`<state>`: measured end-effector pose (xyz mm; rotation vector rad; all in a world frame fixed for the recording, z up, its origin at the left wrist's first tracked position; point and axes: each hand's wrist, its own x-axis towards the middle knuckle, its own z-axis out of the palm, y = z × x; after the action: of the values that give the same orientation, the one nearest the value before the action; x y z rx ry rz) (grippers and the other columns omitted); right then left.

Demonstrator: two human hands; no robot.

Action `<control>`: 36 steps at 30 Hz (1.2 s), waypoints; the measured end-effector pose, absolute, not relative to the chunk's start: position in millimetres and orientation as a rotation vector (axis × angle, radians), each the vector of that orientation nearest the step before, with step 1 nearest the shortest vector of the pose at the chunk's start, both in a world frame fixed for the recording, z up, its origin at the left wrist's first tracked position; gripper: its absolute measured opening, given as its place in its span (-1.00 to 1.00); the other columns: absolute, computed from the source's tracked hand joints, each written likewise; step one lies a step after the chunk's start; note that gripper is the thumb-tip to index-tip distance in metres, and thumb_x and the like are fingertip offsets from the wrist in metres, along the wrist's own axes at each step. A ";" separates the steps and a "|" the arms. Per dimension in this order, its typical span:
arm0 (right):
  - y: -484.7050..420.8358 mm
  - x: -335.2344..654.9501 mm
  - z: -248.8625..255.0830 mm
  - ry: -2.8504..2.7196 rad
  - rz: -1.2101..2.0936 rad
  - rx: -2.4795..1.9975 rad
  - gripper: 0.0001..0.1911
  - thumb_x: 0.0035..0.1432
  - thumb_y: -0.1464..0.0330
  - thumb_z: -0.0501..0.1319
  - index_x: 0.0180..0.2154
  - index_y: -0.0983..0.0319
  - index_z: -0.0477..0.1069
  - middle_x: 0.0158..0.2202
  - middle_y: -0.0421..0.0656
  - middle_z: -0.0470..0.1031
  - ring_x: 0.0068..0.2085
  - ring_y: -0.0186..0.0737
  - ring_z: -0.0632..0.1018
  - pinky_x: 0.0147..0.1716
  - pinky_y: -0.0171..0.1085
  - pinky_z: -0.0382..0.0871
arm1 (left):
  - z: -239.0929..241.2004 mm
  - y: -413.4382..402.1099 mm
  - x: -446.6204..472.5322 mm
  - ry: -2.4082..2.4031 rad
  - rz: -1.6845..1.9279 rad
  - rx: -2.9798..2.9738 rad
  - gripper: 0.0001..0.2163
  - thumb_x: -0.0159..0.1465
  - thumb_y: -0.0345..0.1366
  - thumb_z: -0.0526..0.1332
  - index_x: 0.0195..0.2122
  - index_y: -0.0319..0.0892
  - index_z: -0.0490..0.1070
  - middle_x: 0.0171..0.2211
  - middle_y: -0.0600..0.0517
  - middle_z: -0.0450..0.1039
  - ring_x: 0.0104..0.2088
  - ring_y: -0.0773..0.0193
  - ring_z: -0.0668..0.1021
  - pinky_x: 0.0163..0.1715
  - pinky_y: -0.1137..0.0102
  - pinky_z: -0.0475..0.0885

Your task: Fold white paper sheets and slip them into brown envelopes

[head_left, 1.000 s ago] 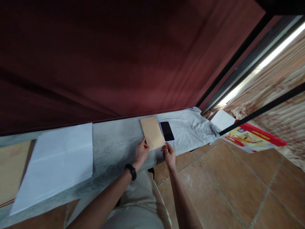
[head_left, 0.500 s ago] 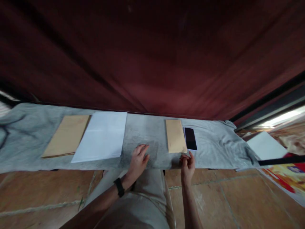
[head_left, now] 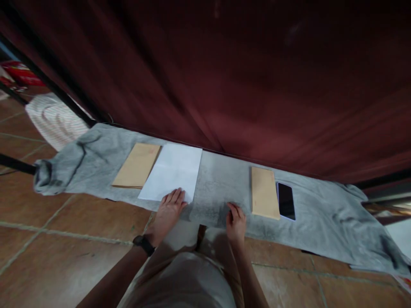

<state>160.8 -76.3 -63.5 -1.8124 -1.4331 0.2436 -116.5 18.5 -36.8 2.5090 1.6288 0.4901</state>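
Note:
My left hand (head_left: 169, 208) lies flat with fingers stretched out, its fingertips on the near edge of a white paper sheet (head_left: 173, 171). A black watch is on that wrist. My right hand (head_left: 236, 220) rests on the grey cloth (head_left: 218, 188) with fingers loosely curled and nothing in it. A brown envelope (head_left: 263, 198) lies on the cloth just right of my right hand. A black phone (head_left: 285, 201) lies face up beside that envelope. Another brown envelope (head_left: 137, 165) lies partly under the white sheet's left side.
The grey cloth runs across a brown tiled floor (head_left: 64, 239) in front of a dark red curtain (head_left: 224, 77). A white striped bundle (head_left: 54, 119) and a black bar (head_left: 16, 164) are at the left. My knees are at the bottom middle.
The view has swung left. My left hand moved left from the bare cloth to the white sheet's edge. My right hand drew away from the brown envelope near the phone.

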 end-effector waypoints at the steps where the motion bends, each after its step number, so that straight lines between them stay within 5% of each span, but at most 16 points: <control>1: -74.9 159.3 -63.8 -1.452 0.217 -1.841 -0.59 0.31 0.37 0.01 0.09 0.16 0.47 0.00 0.00 0.53 0.04 -0.03 0.49 0.03 -0.03 0.34 | -35.0 18.9 -116.1 1.613 0.479 2.504 -0.66 0.36 -0.24 0.14 0.14 -0.12 0.43 0.20 -0.19 0.43 0.21 -0.06 0.44 0.19 0.04 0.31; 16: -72.0 160.0 -64.6 -1.510 0.164 -1.831 -0.60 0.27 0.42 0.01 0.02 0.18 0.52 -0.01 -0.02 0.54 0.04 -0.07 0.49 0.05 -0.04 0.34 | -17.9 24.1 -120.8 1.368 0.516 2.457 -0.73 0.37 -0.39 0.11 0.02 -0.08 0.51 0.00 -0.09 0.55 0.04 0.09 0.52 0.14 0.16 0.37; 36: -68.6 162.0 -66.4 -1.447 0.203 -1.785 -0.63 0.28 0.39 0.02 -0.05 0.19 0.55 -0.04 -0.01 0.55 0.03 -0.08 0.51 0.06 -0.04 0.36 | -12.5 43.7 -137.4 1.521 0.746 1.861 -0.85 0.27 -0.28 0.26 -0.46 -0.11 0.44 -0.51 0.08 0.46 -0.46 0.26 0.52 -0.41 0.41 0.41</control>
<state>162.0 -68.6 -66.4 -1.7851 -1.4470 0.2035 -137.4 43.7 -12.5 1.8613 1.5212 0.7460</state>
